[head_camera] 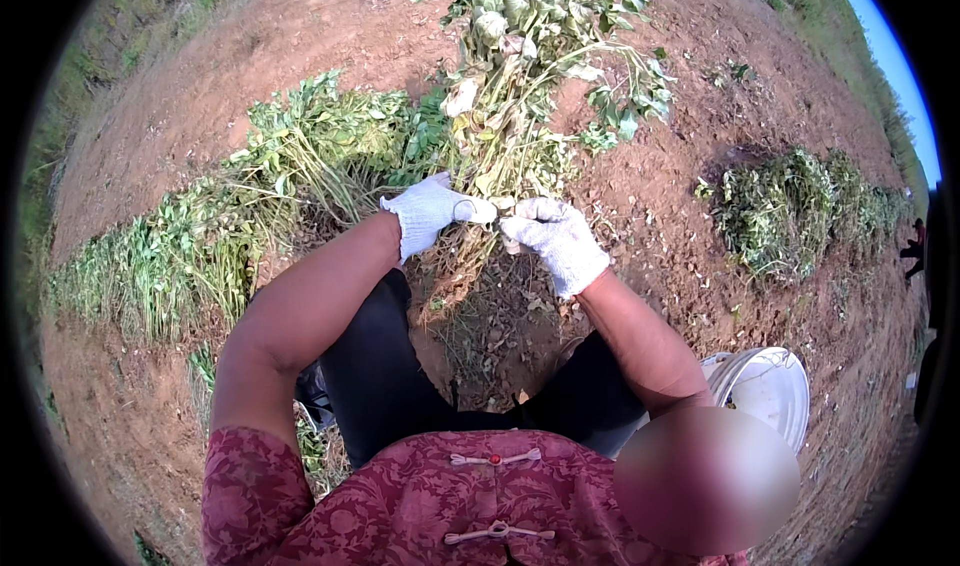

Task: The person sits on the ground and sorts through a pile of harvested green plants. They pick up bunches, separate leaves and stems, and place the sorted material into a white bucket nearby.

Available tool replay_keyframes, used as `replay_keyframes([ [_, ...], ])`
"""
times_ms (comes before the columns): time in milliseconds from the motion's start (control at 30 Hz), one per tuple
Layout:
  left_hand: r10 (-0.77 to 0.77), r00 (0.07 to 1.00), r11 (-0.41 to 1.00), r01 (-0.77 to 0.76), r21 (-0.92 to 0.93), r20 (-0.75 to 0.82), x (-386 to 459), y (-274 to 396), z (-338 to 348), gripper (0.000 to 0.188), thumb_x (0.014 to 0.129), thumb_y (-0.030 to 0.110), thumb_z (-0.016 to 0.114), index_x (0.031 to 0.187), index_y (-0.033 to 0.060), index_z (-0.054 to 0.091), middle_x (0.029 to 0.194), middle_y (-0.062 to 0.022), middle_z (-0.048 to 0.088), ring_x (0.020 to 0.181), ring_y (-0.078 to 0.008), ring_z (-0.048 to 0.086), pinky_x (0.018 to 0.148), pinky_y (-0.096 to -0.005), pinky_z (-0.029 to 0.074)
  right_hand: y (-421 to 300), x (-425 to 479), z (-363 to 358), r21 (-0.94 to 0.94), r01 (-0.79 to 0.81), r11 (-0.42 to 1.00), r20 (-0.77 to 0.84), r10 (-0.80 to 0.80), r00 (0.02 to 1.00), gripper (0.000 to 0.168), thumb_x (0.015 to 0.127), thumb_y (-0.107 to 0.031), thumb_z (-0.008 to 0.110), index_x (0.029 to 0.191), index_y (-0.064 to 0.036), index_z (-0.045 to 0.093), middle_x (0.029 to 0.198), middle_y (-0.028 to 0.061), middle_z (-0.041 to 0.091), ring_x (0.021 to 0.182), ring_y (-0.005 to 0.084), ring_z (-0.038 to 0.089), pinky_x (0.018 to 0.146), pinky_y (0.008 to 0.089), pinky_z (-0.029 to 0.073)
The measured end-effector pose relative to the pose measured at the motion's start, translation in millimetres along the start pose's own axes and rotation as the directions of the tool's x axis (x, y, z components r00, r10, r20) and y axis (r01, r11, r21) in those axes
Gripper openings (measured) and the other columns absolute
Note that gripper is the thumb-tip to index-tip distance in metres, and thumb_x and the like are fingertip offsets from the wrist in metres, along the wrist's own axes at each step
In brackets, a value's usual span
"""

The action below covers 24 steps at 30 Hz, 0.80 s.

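A large bundle of uprooted leafy plants point(517, 108) lies straight ahead, with its wilted leaves farthest from me and its stems and roots towards my knees. My left hand point(433, 210), in a white knit glove, rests at the stems, its thumb pointing right. My right hand point(551, 240), in a similar dirt-stained glove, meets it over the root end with its fingers bent. Both hands are at the stems; small pale bits show between the fingertips, too small to name. Whether either hand is closed on a stem is hard to make out.
Heaped pulled plants point(165, 258) run along the left, and another pile point(795, 213) lies at the right. A white plastic bucket point(765, 386) stands tilted beside my right thigh. Bare reddish soil point(337, 33) surrounds the piles. A person in dark clothes point(915, 249) is at the far right edge.
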<state>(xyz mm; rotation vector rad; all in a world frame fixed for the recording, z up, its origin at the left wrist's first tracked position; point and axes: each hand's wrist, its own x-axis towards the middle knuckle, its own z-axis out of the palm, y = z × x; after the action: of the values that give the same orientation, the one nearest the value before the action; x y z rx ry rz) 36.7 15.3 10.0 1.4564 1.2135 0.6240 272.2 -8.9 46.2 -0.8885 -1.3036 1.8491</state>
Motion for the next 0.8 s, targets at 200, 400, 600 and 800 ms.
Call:
replay_keyframes([
  [200, -0.351, 0.916, 0.851, 0.227, -0.474, -0.192, -27, 67, 10, 0.055, 0.067, 0.015, 0.079, 0.114, -0.0023, 0.056, 0.098, -0.0098, 0.065, 0.095, -0.0181, 0.059, 0.079, -0.0341, 0.046, -8, 4, -9, 0.079, -0.316, 0.946, -0.037, 0.319, 0.947, 0.009, 0.085, -0.007, 0.066, 0.092, -0.001, 0.064, 0.075, 0.0050, 0.064, 0.059, 0.0133, 0.059, 0.053, 0.0273, 0.051],
  [400, -0.272, 0.947, 0.831, 0.143, -0.537, -0.170, -23, 58, 1, 0.047, 0.068, 0.012, 0.077, 0.109, 0.0006, 0.059, 0.090, -0.0075, 0.065, 0.080, -0.0187, 0.064, 0.071, -0.0329, 0.053, -10, 9, -14, -0.004, -0.396, 0.918, -0.086, 0.395, 0.915, 0.006, 0.086, -0.006, 0.064, 0.090, -0.003, 0.061, 0.072, 0.0038, 0.062, 0.053, 0.0137, 0.059, 0.046, 0.0274, 0.051],
  [600, -0.236, 0.934, 0.847, 0.062, -0.528, -0.269, -15, 55, 6, 0.050, 0.069, 0.013, 0.079, 0.113, 0.0016, 0.058, 0.092, -0.0075, 0.065, 0.086, -0.0180, 0.062, 0.078, -0.0327, 0.050, -9, 15, -12, 0.053, -0.223, 0.973, 0.016, 0.222, 0.975, 0.015, 0.086, -0.003, 0.061, 0.101, -0.006, 0.061, 0.081, 0.0037, 0.063, 0.063, 0.0141, 0.061, 0.059, 0.0293, 0.054],
  [800, -0.288, 0.918, 0.824, 0.093, -0.559, -0.271, -7, 64, 11, 0.070, 0.067, 0.011, 0.081, 0.126, -0.0058, 0.046, 0.105, -0.0111, 0.063, 0.094, -0.0177, 0.060, 0.084, -0.0310, 0.047, -14, 20, -14, 0.230, -0.151, 0.961, 0.059, 0.142, 0.988, 0.022, 0.088, -0.016, 0.063, 0.107, -0.006, 0.062, 0.083, 0.0022, 0.063, 0.071, 0.0122, 0.062, 0.069, 0.0280, 0.054],
])
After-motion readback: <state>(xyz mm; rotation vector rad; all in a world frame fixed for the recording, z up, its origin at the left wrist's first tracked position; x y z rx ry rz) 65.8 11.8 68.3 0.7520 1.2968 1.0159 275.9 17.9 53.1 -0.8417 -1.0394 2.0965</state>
